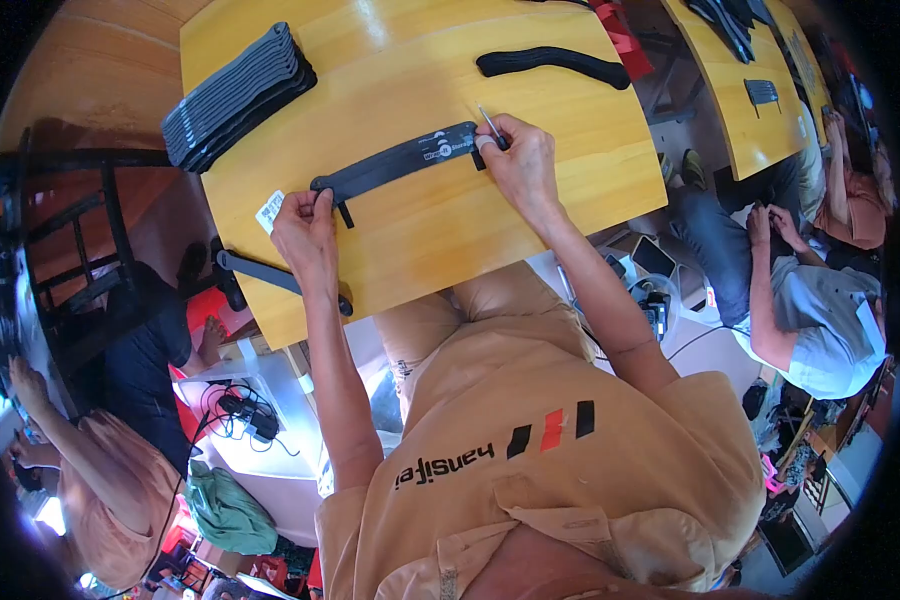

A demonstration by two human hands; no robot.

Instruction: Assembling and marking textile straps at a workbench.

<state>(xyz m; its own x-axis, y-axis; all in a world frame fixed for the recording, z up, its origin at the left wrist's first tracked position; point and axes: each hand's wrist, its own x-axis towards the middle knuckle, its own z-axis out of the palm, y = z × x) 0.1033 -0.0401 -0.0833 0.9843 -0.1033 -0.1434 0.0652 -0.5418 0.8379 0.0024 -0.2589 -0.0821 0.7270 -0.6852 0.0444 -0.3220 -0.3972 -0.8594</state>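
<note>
Tan shirt (610, 480) sat nearest camera, on near side of both hands. Left hand (308, 235) pinched one end of dark strap (390, 172), white label (269, 212) just left of its fingers. Strap spanned between hands over yellow table (430, 235). Right hand (523, 168) gripped slim pointed tool (484, 116), thumb at strap's other end. Beyond left hand lay folded-band stack (240, 95); beyond right, single black band (555, 62).

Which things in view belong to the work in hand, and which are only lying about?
In the work:
- dark strap between left hand and right hand
- thin tool in the right hand
- probably the stacked straps

Lying about:
- green cloth
- tangled cables
</note>
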